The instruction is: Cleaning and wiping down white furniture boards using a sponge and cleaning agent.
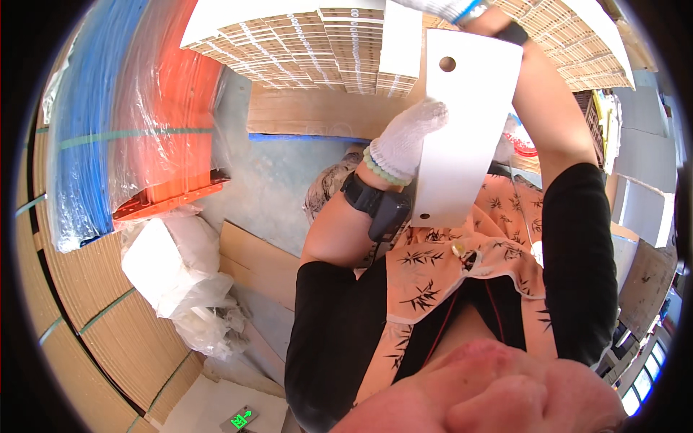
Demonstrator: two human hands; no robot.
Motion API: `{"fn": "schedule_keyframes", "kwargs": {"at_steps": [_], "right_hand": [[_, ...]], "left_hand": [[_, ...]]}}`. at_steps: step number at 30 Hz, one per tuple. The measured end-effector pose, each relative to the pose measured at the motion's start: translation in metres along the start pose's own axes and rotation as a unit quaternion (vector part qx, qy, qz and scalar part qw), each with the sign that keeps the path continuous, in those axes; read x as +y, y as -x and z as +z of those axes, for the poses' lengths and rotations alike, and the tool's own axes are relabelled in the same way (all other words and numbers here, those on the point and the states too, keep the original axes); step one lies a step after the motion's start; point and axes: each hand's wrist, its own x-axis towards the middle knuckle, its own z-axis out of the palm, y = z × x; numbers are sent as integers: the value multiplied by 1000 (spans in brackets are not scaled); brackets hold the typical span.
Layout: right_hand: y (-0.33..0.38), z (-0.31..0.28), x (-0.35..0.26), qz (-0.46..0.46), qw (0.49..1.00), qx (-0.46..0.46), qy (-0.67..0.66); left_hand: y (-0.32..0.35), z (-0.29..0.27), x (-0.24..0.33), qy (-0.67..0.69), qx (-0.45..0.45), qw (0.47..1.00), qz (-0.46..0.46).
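I hold a flat white cardboard piece (462,137) with a round hole near each end, upright in front of my chest. My left hand (408,137), in a white knit glove with a bead bracelet and a dark wrist strap, grips its left edge about halfway up. My right hand (451,7), also gloved, holds the piece's top edge at the upper rim of the picture; only part of that hand shows. Behind the piece lies a large stack of flat tan and white cardboard blanks (310,43).
Wrapped bundles of blue (86,123) and orange (170,108) material stand at the left. Crumpled clear plastic bags (180,281) lie on the floor beside strapped brown cartons (94,310). White boxes (642,180) are stacked at the right.
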Motion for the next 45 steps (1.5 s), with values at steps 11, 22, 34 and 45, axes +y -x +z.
{"fn": "schedule_keyframes", "kwargs": {"at_steps": [11, 22, 34, 45], "right_hand": [[203, -66, -89, 478, 719, -86, -497], [274, -47, -89, 595, 543, -39, -591], [521, -51, 55, 711, 634, -121, 279], [538, -63, 60, 750, 598, -112, 261]], "left_hand": [[-13, 3, -3, 521, 118, 822, -195], [-23, 35, -7, 527, 113, 763, -356], [-19, 48, -10, 573, 131, 692, -419], [-20, 46, -5, 576, 137, 684, -426]]}}
